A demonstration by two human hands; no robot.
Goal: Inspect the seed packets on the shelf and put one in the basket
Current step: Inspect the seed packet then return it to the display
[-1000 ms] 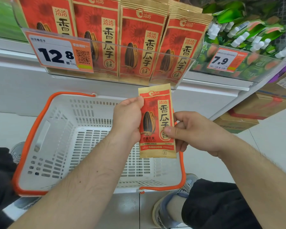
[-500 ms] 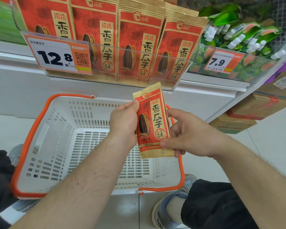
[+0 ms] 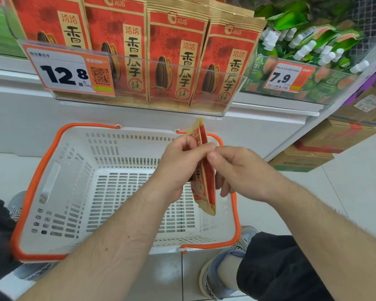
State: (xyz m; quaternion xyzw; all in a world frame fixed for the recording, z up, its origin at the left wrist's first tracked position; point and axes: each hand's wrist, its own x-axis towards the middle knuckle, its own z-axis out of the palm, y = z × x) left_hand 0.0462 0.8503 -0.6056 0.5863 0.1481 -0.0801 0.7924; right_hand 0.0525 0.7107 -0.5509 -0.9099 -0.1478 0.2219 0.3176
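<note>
Turned edge-on since 0.5 s ago: packet [image 3: 204, 183], earlier face-up toward cam, now shows mostly its side, printed face angled left. Packet held over basket [image 3: 41, 161], above its right-hand half, not yet inside, clear of basket floor. Left hand [image 3: 178, 164] curled round packet's left face, thumb on upper part near top seal. Right hand [image 3: 241, 170] pinches right edge w/ thumb and forefinger; lower fingers loosely bent behind packet, contact there not visible. Both grips closed on packet, neither slack. Above basket: shelf [image 3: 139, 118] w/ four matching packets behind clear lip, price tag [image 3: 67, 70] reading 12.8; green pouches further right of that row. Basket w/ orange rim, sits below shelf, nothing in it.

Judged step: inspection mid-flip, back face next. For a clean flip: rotate about long axis, keep one hand pinching while other regrips, stay over basket so a slip lands inside. After check, lower and release low, not from height.
</note>
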